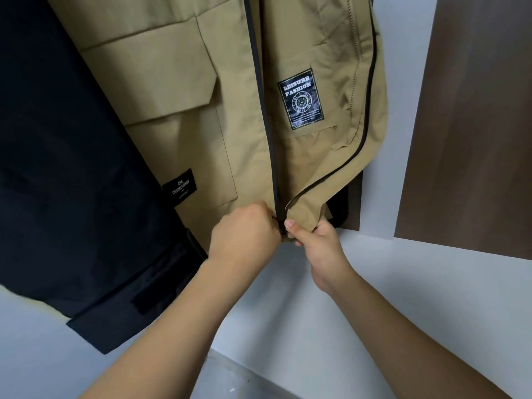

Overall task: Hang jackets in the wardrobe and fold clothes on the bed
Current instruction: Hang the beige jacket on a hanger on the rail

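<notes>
Left hand (244, 231) fisted on khaki jacket (184, 96) hem, left of zipper (266, 116). Right hand (312, 239) pinches right front corner, thumb on top. Jacket hangs at 12 o'clock; black jacket (72, 168) at 9. Step, likely: seating zipper base. Next: align ends, pull up.

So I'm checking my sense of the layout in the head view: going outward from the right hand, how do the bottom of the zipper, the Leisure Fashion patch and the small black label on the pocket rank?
1. Bottom of the zipper: at the fingertips of the right hand, just to its left.
2. Small black label: up and left, on the pocket.
3. Leisure Fashion patch: highest, straight above the hand.
</notes>
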